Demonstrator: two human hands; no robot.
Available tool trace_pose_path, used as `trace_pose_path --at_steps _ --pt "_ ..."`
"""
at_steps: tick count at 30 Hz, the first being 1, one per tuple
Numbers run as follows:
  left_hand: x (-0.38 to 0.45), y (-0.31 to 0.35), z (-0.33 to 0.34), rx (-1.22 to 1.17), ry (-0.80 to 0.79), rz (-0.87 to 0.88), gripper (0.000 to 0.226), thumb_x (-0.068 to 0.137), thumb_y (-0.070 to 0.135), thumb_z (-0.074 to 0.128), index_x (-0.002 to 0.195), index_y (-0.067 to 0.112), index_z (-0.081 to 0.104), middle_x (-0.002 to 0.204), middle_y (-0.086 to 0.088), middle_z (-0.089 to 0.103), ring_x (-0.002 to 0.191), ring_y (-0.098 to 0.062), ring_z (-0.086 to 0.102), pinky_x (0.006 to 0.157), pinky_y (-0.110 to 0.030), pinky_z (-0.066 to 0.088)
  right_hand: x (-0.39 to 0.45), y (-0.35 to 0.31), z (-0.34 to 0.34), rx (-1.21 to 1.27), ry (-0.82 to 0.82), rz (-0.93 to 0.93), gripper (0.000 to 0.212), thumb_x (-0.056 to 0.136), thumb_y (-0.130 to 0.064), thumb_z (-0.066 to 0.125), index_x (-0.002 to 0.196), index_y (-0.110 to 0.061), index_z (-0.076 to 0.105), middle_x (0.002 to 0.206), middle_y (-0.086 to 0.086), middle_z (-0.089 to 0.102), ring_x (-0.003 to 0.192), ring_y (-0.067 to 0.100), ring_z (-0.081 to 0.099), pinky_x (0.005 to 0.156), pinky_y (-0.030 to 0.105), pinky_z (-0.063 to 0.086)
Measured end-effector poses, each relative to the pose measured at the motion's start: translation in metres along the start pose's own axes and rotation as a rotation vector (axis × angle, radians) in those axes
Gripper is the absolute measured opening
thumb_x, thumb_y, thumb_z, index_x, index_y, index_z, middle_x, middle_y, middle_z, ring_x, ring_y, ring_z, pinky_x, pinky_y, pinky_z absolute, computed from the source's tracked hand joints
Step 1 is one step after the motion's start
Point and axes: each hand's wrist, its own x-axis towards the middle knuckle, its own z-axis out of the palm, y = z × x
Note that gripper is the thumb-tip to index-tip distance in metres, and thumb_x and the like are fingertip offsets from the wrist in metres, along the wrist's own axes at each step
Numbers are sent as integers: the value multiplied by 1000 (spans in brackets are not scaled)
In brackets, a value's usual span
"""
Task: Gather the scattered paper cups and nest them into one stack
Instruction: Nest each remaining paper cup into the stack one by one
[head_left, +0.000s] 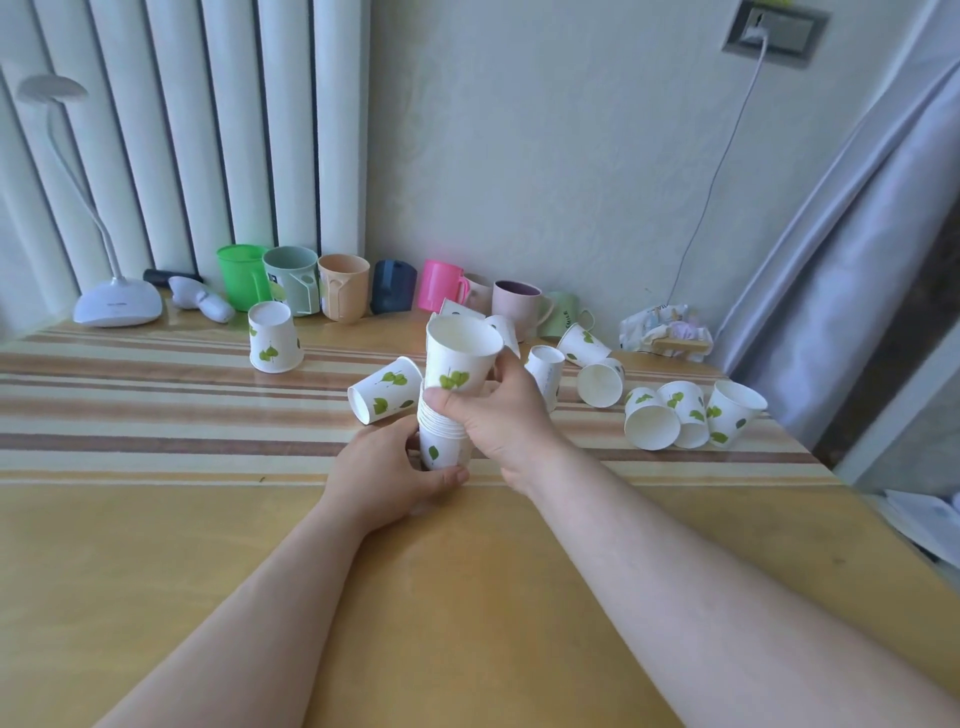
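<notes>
A stack of white paper cups with green leaf prints (441, 441) stands upright at the table's middle. My left hand (387, 475) wraps its base. My right hand (506, 415) grips the top cup (460, 358), which sits partly nested in the stack. Loose cups lie around: one upside down (274, 338) at the back left, one on its side (385, 396) just left of the stack, several to the right, lying and standing (600, 382) (652, 423) (735, 410).
A row of coloured plastic and ceramic mugs (343, 293) lines the wall behind. A white desk lamp (117, 306) stands at the back left. A crumpled packet (660, 330) lies at the back right. The striped table (156, 415) ends at a curtain on the right.
</notes>
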Motion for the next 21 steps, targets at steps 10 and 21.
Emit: trace_pose_path --at_steps 10,21 --pt "3 0 3 52 -15 -6 53 70 75 76 105 36 69 96 22 70 98 -7 61 74 -33 50 -15 58 -54 -415 -173 16 104 70 -20 79 158 -55 36 141 -12 54 125 12 58 88 29 56" --pt "9 0 6 69 -33 -43 52 69 77 75 103 40 66 99 26 68 99 0 60 72 -28 47 76 64 -106 -808 223 -6 97 90 -20 72 166 -43 16 153 5 31 116 25 47 94 39 46"
